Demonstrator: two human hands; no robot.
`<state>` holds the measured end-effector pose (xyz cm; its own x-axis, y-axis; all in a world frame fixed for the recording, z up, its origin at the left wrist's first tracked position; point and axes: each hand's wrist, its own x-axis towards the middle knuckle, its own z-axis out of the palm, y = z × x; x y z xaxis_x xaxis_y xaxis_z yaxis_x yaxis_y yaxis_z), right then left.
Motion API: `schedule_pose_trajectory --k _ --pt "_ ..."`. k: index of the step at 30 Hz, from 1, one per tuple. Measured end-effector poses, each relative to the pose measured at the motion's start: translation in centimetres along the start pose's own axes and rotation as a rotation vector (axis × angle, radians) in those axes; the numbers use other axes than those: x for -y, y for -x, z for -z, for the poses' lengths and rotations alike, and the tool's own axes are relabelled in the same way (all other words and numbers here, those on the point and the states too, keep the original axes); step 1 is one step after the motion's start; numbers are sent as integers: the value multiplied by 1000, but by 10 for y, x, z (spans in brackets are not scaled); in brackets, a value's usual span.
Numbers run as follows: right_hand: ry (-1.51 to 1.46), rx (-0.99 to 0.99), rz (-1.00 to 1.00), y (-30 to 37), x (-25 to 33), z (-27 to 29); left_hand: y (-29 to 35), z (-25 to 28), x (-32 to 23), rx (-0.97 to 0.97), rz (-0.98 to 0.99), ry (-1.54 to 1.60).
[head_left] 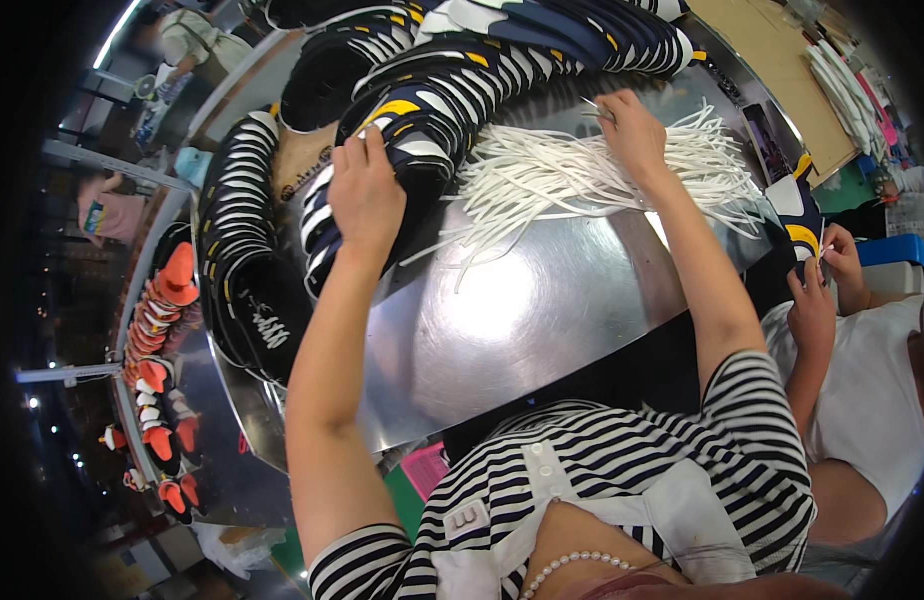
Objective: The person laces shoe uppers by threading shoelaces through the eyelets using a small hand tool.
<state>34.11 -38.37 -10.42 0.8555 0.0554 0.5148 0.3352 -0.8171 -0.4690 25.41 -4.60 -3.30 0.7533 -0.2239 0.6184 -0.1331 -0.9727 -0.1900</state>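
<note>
My left hand (367, 195) is on the near end of a long row of nested shoe uppers (450, 95), dark blue, white and yellow. Its fingers are closed on the edge of the nearest upper (400, 145). To the right, my right hand (632, 135) is raised over a loose heap of white shoelaces (542, 175). Between its thumb and fingers it pinches a thin, pointed metal-looking tool (589, 102), whose exact kind is too small to tell. The laces lie spread on a shiny metal table (462, 350).
Another curved row of nested uppers (232, 220) lies along the table's left side. Beyond it, orange and white shoe parts (162, 315) line a lower surface. At right, a co-worker's hands (822, 285) hold a similar upper (797, 215). Cardboard (772, 70) lies at the far right.
</note>
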Motion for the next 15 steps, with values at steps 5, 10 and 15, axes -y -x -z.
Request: schedule_pose_trajectory --k 5,10,15 --pt "401 264 49 -31 -51 -25 8 47 -10 1 -110 25" --pt "-403 -41 25 -58 -37 15 51 36 -20 117 -40 369" --pt "-721 -628 41 -121 29 154 14 18 -54 327 93 368"
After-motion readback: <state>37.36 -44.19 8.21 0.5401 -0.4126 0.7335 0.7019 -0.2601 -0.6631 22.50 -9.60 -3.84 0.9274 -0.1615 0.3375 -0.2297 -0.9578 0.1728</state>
